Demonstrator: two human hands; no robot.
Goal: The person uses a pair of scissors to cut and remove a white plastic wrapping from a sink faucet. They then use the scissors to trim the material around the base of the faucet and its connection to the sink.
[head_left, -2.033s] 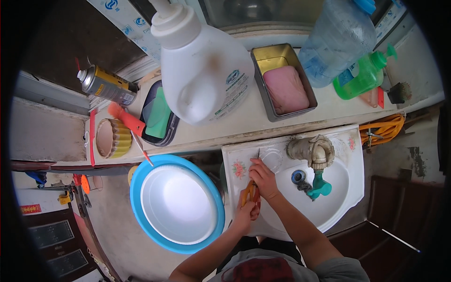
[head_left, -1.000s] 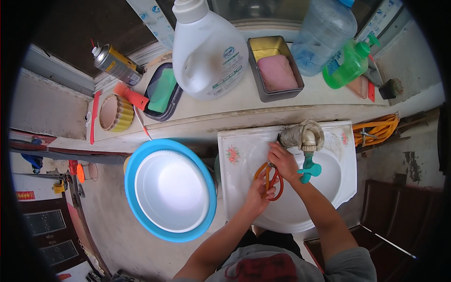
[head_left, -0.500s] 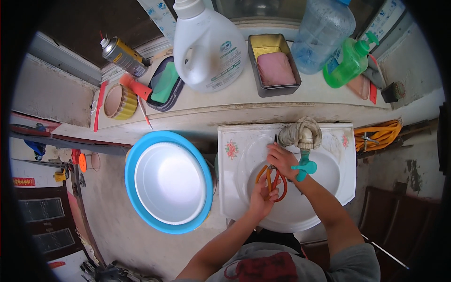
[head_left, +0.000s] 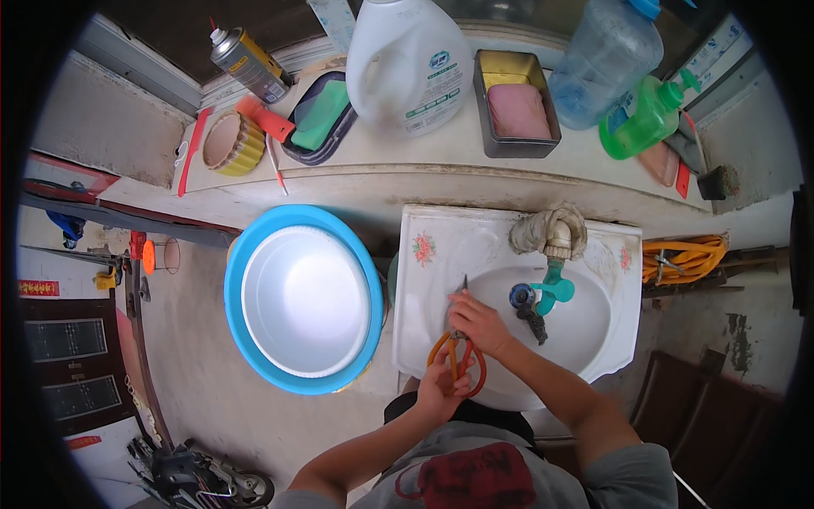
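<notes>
Your scissors (head_left: 459,335) are at the left part of the white sink (head_left: 413,322), middle of the frame and a little low, with the loops near the sink's front left edge. To the left of that edge you have a narrow gap of floor, then the rim of the blue basin (head_left: 235,297), which has a white basin (head_left: 309,301) inside it. Above, the sink's back edge runs just below the ledge (head_left: 441,176). To your right, the bowl curves away under the teal tap (head_left: 556,288), with a dark clump (head_left: 532,324) near the drain.

The scissors' long axis runs nearly straight up the frame: the loops, one orange and one redder, sit lowest, and the dark tip points to the top of the frame, toward the ledge. Your left hand (head_left: 441,390) has its fingers curled about the loops; your right hand (head_left: 477,324) is closed around the blades just above the pivot.

Your right fingers cover most of the blades, so you cannot tell whether they are together. Your left fingers hide part of the loops. Whether the metal touches the sink is unclear.
</notes>
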